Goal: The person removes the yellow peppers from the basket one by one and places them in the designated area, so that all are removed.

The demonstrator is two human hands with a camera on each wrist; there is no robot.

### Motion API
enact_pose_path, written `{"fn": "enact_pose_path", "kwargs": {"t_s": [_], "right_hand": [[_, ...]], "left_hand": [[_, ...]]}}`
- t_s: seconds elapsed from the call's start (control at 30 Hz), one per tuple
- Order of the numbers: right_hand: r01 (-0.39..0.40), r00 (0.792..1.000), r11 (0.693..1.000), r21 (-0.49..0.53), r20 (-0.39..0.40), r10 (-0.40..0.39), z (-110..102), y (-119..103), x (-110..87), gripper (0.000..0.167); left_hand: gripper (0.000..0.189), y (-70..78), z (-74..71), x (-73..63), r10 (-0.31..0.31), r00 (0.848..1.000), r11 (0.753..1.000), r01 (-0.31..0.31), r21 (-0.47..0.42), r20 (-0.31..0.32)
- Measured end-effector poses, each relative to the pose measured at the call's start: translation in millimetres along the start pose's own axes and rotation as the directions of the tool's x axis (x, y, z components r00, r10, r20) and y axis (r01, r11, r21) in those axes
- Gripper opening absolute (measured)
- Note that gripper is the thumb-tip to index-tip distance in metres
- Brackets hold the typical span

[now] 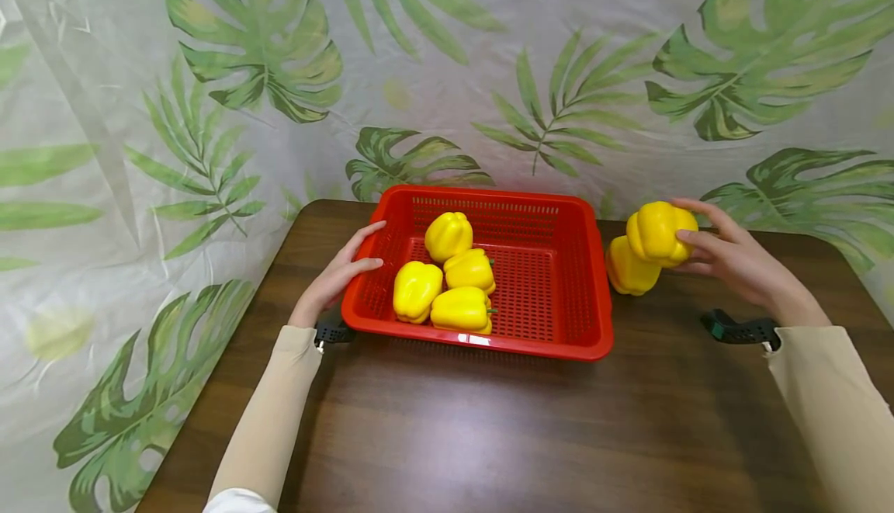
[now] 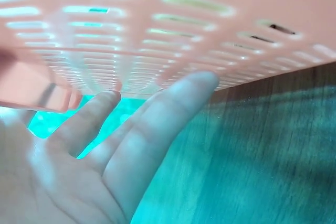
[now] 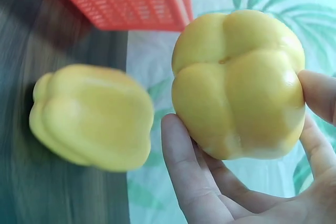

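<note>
My right hand (image 1: 740,257) grips a yellow bell pepper (image 1: 660,233) in the air, just right of the red basket (image 1: 601,334). The right wrist view shows its lobed end, with fingers and thumb (image 3: 317,94) around its sides. Below and behind it, a second yellow bell pepper (image 3: 94,119) sits on the table against the basket's right side. At the basket's left side, my left hand (image 1: 338,276) rests with relaxed, extended fingers. In the left wrist view those fingers (image 2: 157,135) lie along the slotted outer wall. Several yellow bell peppers (image 1: 461,309) lie in the basket's left half.
A dark brown wooden table (image 1: 489,428) carries the basket, its rounded corners showing at the back. Right behind it hangs a pale curtain (image 1: 419,86) with green leaf prints. Black straps (image 1: 740,331) circle both wrists.
</note>
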State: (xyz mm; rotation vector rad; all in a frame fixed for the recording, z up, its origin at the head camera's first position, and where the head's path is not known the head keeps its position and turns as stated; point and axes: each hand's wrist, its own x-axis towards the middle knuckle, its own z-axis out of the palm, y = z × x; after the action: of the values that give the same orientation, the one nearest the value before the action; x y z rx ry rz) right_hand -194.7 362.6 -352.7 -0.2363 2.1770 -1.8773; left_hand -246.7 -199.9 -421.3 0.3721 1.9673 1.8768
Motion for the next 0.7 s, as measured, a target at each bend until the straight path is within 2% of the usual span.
{"fn": "enact_pose_path", "kwargs": {"t_s": [0.43, 0.7], "right_hand": [[0.045, 0.996, 0.994, 0.096, -0.081, -0.038, -27, 26, -16.3, 0.048], [0.028, 0.994, 0.996, 0.089, -0.11, -0.018, -41, 39, -25.1, 0.048]], "left_hand": [[0.066, -3.9, 0.5, 1.1, 0.004, 1.0, 0.999, -0.004, -0.038, 0.003], [0.066, -6.1, 0.1, 0.8, 0.014, 1.0, 0.999, -0.014, -0.035, 0.006]]}}
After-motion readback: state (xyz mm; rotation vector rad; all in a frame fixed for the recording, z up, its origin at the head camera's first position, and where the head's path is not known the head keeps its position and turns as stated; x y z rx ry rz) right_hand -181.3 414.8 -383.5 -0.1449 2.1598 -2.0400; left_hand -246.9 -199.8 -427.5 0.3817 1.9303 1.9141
